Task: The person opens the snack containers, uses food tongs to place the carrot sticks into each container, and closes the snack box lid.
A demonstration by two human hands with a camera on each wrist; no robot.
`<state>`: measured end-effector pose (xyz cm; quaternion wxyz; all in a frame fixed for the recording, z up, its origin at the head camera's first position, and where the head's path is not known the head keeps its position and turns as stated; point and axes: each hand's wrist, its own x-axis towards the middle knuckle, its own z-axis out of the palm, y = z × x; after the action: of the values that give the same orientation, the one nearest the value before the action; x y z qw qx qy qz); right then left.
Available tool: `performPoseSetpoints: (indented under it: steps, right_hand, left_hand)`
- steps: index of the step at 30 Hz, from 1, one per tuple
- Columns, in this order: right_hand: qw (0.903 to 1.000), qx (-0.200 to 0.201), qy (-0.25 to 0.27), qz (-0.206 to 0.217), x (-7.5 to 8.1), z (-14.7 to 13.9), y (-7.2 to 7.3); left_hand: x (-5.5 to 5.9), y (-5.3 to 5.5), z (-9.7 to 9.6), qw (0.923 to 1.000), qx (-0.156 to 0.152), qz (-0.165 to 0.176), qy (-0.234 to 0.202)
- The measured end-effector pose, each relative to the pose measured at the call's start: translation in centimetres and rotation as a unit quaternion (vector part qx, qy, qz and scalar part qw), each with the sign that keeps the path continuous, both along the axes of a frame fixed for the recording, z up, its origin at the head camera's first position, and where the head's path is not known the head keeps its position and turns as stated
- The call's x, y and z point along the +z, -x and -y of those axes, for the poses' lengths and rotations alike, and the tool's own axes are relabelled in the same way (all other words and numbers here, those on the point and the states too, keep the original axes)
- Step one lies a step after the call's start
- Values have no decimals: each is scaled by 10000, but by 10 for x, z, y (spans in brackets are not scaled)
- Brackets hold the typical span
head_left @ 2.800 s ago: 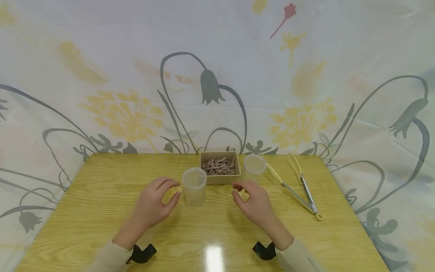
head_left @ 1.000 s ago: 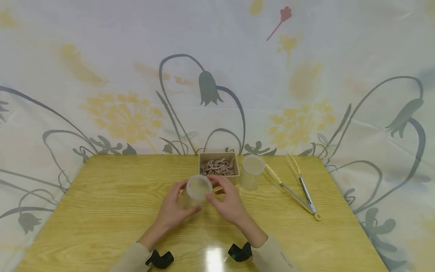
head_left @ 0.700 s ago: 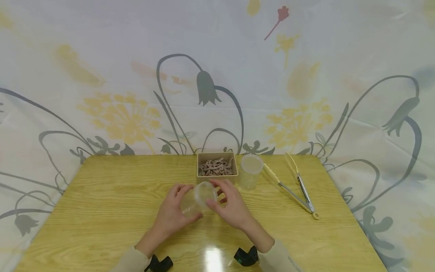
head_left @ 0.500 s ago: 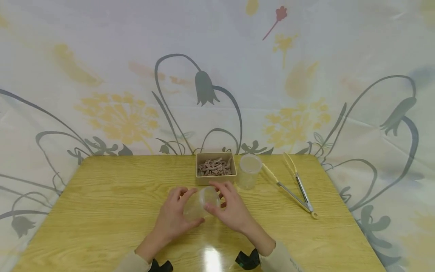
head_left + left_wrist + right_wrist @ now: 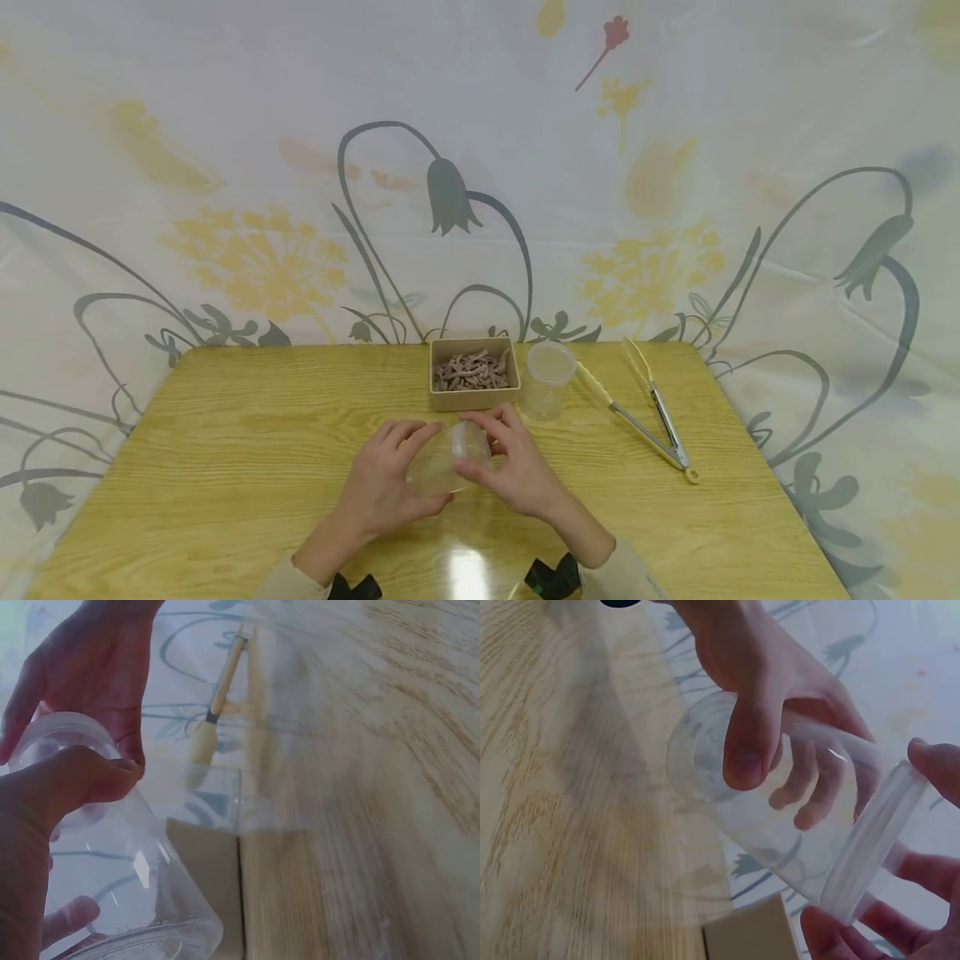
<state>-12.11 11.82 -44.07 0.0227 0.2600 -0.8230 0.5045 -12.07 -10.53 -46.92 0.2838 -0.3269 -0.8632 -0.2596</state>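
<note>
Tilted on its side, a clear plastic jar (image 5: pixel 433 465) is held over the near middle of the table between both hands. My left hand (image 5: pixel 377 483) grips its body, thumb on the near side and fingers round the far side. At the jar's right end, my right hand (image 5: pixel 519 471) holds the rim of the translucent lid (image 5: pixel 874 840) between thumb and fingers. The lid sits on the jar's mouth, turned toward the right. Through the clear wall (image 5: pixel 780 825) left fingers show, with no contents visible inside.
Behind the hands stands a beige box (image 5: pixel 474 402) of greyish-brown strips (image 5: pixel 471 371). To its right is a second lidded clear jar (image 5: pixel 546 396). Spread tongs (image 5: pixel 663 421) with cream tips lie farther right. A flower-printed cloth (image 5: pixel 480 275) hangs behind the wooden table (image 5: pixel 247 433).
At first the hands were apart and the jar stood upright before the box. Both hands then took hold of it, brought it nearer, and tipped its lid end rightward.
</note>
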Motion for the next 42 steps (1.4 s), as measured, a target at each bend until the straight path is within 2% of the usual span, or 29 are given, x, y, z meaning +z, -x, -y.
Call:
performPoseSetpoints:
  steps: [6, 11, 13, 15, 17, 21, 25, 30, 34, 40, 42]
  right_hand:
    - [9984, 469, 218, -214, -6, -6, 2]
    - [9941, 935, -140, -526, -9, -13, -1]
    - [9913, 1103, -296, -658, -8, -15, -1]
    - [9891, 1225, -350, -741, -8, -15, -1]
    - [9890, 1242, -313, -747, -8, -15, -1]
    - [9965, 688, -189, -426, -9, -14, -2]
    - [9997, 31, -177, 180, -8, -11, -4]
    - [9975, -193, -149, 660, -8, -6, -6]
    - [9983, -63, 120, 575, -9, -4, -5]
    - [9985, 501, 98, -192, -12, -8, -3]
    - [9984, 537, 116, -108, -13, -9, -4]
  left_hand:
    - [3, -2, -2, 9997, -26, 238, -21]
    - [-1, -8, 0, 9951, -177, 959, -130]
    - [-3, -10, 2, 9932, -189, 1141, -121]
    - [-3, -11, 4, 9939, -77, 1098, 17]
    - [-3, -11, 6, 9957, 77, 897, 216]
    - [-2, -9, 8, 9973, 347, 397, 508]
    - [-1, -9, 8, 9974, 400, 83, 588]
    - [-1, -9, 6, 9972, 371, -145, 637]
    - [-2, -9, 5, 9975, 383, 52, 585]
    - [-2, -9, 6, 9955, 453, 574, 595]
    - [-2, -9, 5, 9948, 469, 636, 642]
